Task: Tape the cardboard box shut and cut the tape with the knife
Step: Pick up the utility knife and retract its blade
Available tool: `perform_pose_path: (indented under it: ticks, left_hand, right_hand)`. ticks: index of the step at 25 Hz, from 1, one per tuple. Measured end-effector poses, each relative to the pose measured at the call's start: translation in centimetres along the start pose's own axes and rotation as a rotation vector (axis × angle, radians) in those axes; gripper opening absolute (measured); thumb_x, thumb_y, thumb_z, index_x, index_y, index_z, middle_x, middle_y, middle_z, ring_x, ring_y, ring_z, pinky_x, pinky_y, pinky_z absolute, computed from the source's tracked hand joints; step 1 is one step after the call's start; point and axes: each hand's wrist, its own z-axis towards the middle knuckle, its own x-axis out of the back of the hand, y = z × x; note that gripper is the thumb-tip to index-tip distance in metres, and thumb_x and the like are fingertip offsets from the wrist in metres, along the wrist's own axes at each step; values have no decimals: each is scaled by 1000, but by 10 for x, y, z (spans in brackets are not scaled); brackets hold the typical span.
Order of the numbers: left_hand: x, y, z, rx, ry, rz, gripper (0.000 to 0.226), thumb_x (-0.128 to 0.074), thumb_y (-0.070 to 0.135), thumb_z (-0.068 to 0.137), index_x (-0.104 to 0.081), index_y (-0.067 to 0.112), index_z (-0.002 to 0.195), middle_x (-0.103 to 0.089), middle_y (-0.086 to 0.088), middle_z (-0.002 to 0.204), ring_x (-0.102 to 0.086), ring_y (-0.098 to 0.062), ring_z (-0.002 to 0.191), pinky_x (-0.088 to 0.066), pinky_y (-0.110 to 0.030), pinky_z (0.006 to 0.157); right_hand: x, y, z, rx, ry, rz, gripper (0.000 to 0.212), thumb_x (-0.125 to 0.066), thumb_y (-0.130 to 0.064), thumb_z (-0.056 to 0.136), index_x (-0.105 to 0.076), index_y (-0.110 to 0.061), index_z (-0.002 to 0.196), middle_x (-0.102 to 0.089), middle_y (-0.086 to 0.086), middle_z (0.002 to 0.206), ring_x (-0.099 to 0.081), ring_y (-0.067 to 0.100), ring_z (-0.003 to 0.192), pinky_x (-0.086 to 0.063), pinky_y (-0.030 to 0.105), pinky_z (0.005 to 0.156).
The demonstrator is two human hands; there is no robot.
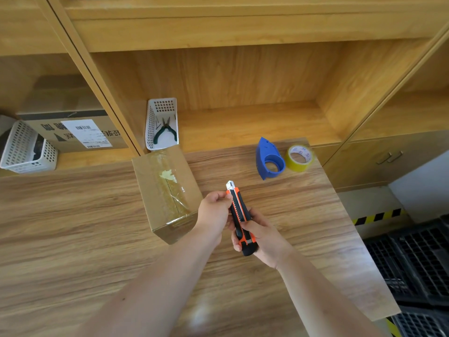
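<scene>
Our right hand (262,237) wraps round the orange and black box knife (237,207); our left hand (213,210) pinches it near the tip. The brown cardboard box (165,190) lies on the wooden counter (73,215) just left of our left hand, pointing away from us.

We hold the orange-and-black knife (239,215) above the wooden table (73,227), our right hand (261,237) gripping its handle and our left hand (213,212) pinching it near the blade end. Just left of our hands sits the cardboard box (155,203) with tape (170,166) along its top; farther right, a blue tape dispenser (268,158) stands beside a yellow tape roll (300,158).
</scene>
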Motion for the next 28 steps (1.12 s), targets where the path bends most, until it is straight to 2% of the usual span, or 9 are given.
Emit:
perform_pose_path:
  ticks: [2,5,8,12,16,21,23,26,28]
  left_hand:
    - [-4,5,4,6,15,3,15,-55,18,96,-65,8,102,-69,-15,85,-57,-23,52,-42,-28,43]
    - [-10,14,12,8,17,12,17,-57,20,96,-67,10,102,-71,-14,87,-58,-19,52,-43,-26,44]
    - [-20,24,18,1,35,0,16,-57,21,96,-68,12,102,-72,-11,87,-58,-17,54,-44,-27,46]
    - [-28,35,30,28,37,-83,14,-60,23,94,-68,13,102,-71,-11,83,-61,-27,65,-43,-31,45]
    - [-33,44,45,34,59,-185,16,-64,22,93,-69,13,105,-71,-7,90,-68,-21,73,-58,-35,65]
    - [-43,51,58,52,76,-218,17,-64,23,93,-67,13,106,-70,-4,86,-68,-19,74,-59,-34,69]
    - [-47,52,63,54,94,-247,16,-64,24,93,-67,13,105,-69,-3,84,-66,-17,73,-58,-37,75]
    - [-53,52,71,82,116,-289,13,-63,25,93,-66,15,101,-69,-5,86,-66,-19,76,-56,-43,85]
    - [-56,51,75,101,105,-312,9,-63,24,92,-66,17,96,-69,-6,88,-66,-21,78,-56,-42,81]
  right_hand:
    - [3,-6,1,-15,-22,7,28,-46,3,88,-56,-12,110,-46,22,97,-51,30,65,-43,38,59]
    - [5,-18,4,-18,-37,30,36,-44,8,86,-53,-7,118,-46,22,97,-54,30,70,-44,38,61]
    - [10,-28,9,-10,-19,36,36,-47,5,90,-52,-5,124,-54,23,101,-60,31,76,-48,40,63]
    - [15,-37,13,-32,25,97,27,-49,-6,97,-53,-6,123,-66,21,106,-68,37,86,-57,47,67]
    - [21,-37,17,-26,57,108,25,-53,-14,96,-54,-7,120,-68,19,107,-69,37,90,-58,46,69]
    - [30,-40,28,-9,93,136,22,-50,-11,98,-57,-7,118,-68,22,113,-68,39,97,-54,53,88]
    - [34,-41,33,0,104,143,24,-51,-10,97,-55,-5,119,-67,23,115,-68,39,100,-51,55,93]
    - [38,-41,40,-9,90,173,32,-58,-14,89,-54,-4,119,-66,23,117,-66,40,104,-52,56,89]
    - [42,-41,45,-26,92,212,24,-56,-11,94,-55,-4,118,-66,22,116,-64,42,107,-53,57,87]
